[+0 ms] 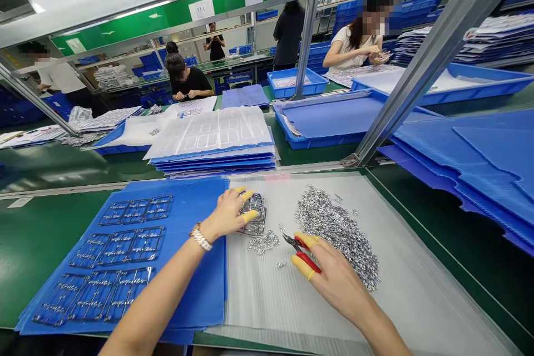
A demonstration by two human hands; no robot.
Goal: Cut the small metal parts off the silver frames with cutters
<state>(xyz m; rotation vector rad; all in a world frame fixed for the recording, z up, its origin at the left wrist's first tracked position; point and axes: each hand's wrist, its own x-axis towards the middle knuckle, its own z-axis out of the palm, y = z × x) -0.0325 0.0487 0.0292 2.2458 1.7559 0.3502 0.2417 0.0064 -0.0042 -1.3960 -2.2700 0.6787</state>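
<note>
My left hand [228,213], in yellow finger cots, grips the left side of a small stack of dark, shiny sprue frames [257,221]; its thumb and fingers lie partly over them. Closed around the red handles of a pair of nippers [306,258] is my right hand [329,272], also in yellow cots. The nippers' tips point up and left, near a tiny loose silver piece. Just below the frames lies a small cluster of silver pieces [263,243]. A large heap of similar pieces [334,233] spreads beyond and beside my right hand.
Rows of sprue frames [115,250] lie on a blue sheet [196,289] at left. A translucent sheet [258,300] covers the bench before me. Behind stand stacked sheets [212,164], a blue tray [325,139] and a metal post [434,61]. Co-workers sit across the bench.
</note>
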